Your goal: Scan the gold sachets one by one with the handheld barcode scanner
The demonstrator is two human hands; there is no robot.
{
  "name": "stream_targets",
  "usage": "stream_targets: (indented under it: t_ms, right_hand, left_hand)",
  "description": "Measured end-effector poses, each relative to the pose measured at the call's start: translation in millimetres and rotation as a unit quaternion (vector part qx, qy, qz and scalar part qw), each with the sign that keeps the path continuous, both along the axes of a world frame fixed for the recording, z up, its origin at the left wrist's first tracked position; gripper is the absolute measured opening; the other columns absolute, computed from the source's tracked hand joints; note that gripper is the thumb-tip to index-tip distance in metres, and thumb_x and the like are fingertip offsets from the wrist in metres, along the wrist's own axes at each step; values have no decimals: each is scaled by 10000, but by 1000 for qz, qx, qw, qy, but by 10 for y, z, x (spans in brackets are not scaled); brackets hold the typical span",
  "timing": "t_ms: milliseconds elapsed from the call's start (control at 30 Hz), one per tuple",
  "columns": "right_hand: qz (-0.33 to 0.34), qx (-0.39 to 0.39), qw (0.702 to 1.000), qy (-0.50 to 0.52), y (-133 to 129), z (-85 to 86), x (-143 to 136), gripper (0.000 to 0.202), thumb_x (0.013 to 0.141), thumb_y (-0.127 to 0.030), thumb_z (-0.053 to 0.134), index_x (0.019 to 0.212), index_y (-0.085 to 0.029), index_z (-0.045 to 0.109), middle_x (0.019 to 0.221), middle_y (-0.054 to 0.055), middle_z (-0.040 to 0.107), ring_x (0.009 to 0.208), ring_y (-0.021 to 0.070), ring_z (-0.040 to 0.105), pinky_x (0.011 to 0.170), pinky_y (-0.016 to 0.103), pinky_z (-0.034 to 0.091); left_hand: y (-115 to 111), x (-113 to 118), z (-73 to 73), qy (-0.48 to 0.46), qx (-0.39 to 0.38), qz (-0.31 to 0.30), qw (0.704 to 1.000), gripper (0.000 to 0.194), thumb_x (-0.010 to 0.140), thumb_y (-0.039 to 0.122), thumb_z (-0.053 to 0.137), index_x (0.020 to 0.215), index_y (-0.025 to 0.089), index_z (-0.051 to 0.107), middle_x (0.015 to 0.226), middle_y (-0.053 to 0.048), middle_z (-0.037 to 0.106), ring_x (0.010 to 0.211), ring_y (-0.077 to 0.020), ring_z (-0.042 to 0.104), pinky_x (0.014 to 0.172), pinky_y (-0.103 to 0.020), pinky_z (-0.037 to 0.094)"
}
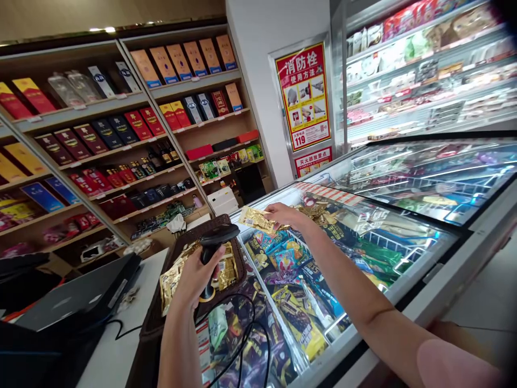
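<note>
My left hand [197, 272] is wrapped round the handle of a black barcode scanner [218, 233], whose head points right. Its cable [252, 310] loops down over the freezer glass. In my right hand [283, 214] is a shiny gold packet [257, 219], pinched at its right end above the freezer. Below my left hand, a brown woven basket [155, 310] holds several gold packets [229, 267]. More gold packets [319, 214] lie beyond my right hand, on the freezer top.
A glass-topped chest freezer [299, 353] with wrapped ice creams runs to the right. At left, a dark monitor [81, 293] stands on a white counter [109, 345]. Shelves of boxed goods [194, 62] line the back wall, and a lit open cooler [428, 70] stands at upper right.
</note>
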State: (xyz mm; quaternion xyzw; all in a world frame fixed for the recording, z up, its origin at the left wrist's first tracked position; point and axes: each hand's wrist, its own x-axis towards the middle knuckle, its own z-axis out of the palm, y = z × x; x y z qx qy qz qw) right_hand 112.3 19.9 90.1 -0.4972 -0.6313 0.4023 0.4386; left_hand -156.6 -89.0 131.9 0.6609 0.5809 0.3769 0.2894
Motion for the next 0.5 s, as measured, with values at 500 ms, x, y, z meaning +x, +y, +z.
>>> stream_targets:
  t_ms: [500]
  right_hand:
    - [36, -52, 997, 45, 241, -215, 21, 105, 805, -240, 699, 849, -150, 667, 793, 34, 674, 665, 142, 632, 560, 201, 493]
  left_hand:
    - [32, -90, 40, 6, -42, 28, 999, 472, 690, 639, 704, 822, 212, 552, 572, 22, 579, 528, -132, 511, 498, -220, 362]
